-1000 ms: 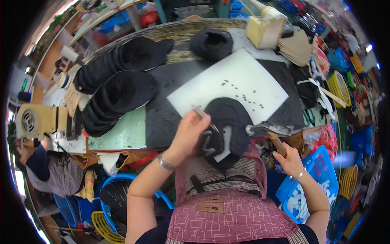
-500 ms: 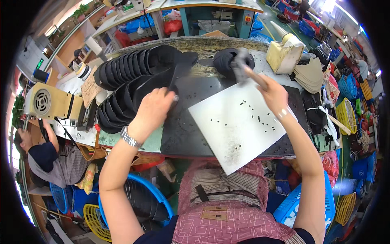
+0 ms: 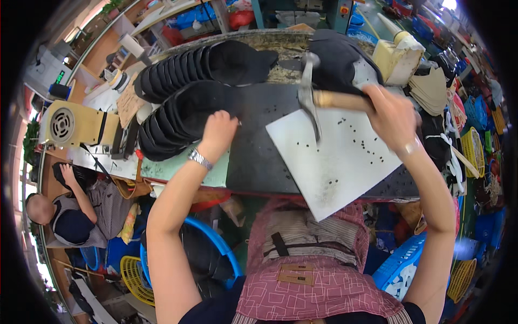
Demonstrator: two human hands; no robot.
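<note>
My right hand [image 3: 389, 116] is wrapped round the wooden handle of a claw hammer [image 3: 342, 101], which I hold over the upper part of a white board [image 3: 329, 178]. Several small black bits [image 3: 361, 144] lie scattered on that board. Beside the front row of nested black cap-like pieces [image 3: 175, 119], my left hand [image 3: 219, 131] is closed, thumb and fingertips together. Whether something small sits in that pinch I cannot make out. A separate black piece [image 3: 340, 60] lies beyond the hammer, its nearer side partly behind my right hand.
A second row of nested black pieces [image 3: 183, 70] lies farther back. At the left stands a beige machine [image 3: 62, 123] with a round grille; at the right, a yellowish block [image 3: 398, 60] and stacked beige sheets [image 3: 429, 92]. Another person [image 3: 75, 216] sits at far left. A blue basket [image 3: 213, 243] stands below.
The hammer has come away from the black piece at the back and now hangs over the white board's upper edge. That black piece looks spread out wider. The whole view has shifted slightly.
</note>
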